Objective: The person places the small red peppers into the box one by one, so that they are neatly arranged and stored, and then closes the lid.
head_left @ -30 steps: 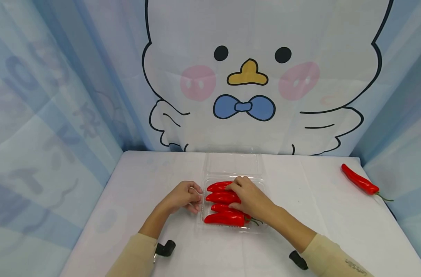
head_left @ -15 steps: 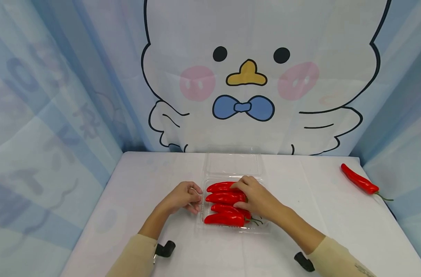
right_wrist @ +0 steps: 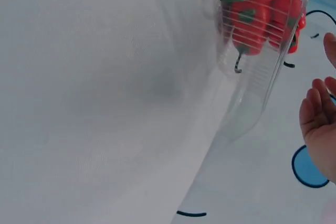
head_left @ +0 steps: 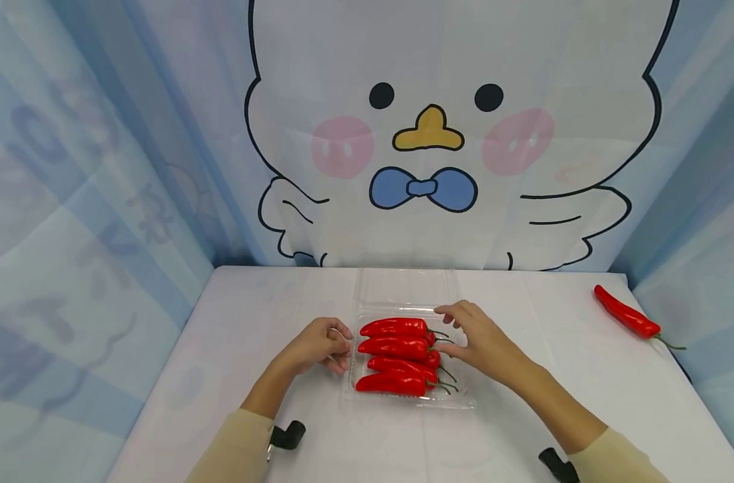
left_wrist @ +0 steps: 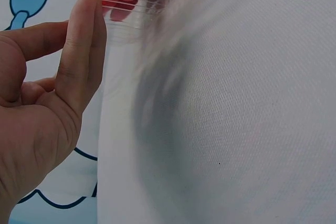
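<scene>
Several red chili peppers (head_left: 394, 347) with green stems lie side by side and stacked in a clear plastic clamshell box (head_left: 408, 401), its lid (head_left: 406, 287) folded back. My left hand (head_left: 323, 343) is at the box's left wall; in the left wrist view its fingertips (left_wrist: 84, 11) reach the ridged side, apparently touching it, without gripping. Past the stem ends, my right hand (head_left: 478, 339) hovers over the box's right side with fingers and thumb spread, holding nothing. In the right wrist view that hand (right_wrist: 320, 124) is apart from the peppers (right_wrist: 252, 17).
One more red chili pepper (head_left: 626, 314) lies alone near the white table's (head_left: 548, 355) right edge. A printed cartoon curtain (head_left: 427, 235) hangs directly behind the table, with blue curtains (head_left: 101, 221) along the sides.
My right hand has let go of the upper peppers and drawn back to the right, uncovering their stems. My left hand has stayed in place at the box.
</scene>
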Demonstrator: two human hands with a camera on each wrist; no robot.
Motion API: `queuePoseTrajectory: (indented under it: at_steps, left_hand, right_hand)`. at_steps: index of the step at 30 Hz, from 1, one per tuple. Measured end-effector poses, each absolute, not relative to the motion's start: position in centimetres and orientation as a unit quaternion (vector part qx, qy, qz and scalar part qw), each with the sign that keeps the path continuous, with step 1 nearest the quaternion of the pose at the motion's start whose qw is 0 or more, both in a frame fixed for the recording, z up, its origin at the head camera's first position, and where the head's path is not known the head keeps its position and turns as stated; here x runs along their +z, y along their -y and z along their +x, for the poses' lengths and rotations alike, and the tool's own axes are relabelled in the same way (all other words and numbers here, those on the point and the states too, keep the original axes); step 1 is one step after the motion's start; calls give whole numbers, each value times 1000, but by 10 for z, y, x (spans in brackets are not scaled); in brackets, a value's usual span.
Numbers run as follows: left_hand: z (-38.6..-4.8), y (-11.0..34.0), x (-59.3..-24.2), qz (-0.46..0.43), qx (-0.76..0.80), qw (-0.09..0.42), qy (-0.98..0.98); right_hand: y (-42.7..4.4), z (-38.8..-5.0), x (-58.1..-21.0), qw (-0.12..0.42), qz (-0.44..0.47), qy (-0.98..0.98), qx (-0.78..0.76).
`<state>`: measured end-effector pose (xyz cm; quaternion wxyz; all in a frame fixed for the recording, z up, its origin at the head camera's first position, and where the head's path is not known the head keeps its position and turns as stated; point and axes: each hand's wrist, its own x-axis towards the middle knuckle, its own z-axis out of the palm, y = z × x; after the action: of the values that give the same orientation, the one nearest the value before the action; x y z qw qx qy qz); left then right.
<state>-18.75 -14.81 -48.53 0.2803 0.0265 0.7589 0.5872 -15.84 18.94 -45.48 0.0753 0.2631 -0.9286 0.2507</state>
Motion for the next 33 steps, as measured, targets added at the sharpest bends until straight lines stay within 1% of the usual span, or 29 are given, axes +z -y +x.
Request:
queuePoseTrajectory:
  at_steps: [8,19,26,33]
  left_hand:
    - [-187,150,-485,27,588,282,-758]
    - [-187,148,-489,21,584,282,-761]
    - [-188,148,-488,22,587,281,-759]
    - [-189,148,-486,22,582,282,-762]
  right_hand:
    - [-219,-157,-452,88,219,941,242]
    - [-276,-157,-454,107,146,954,240]
    - [-319,-156,-452,102,83,958,254]
    - [-359,-161,-451,87,40,964,247]
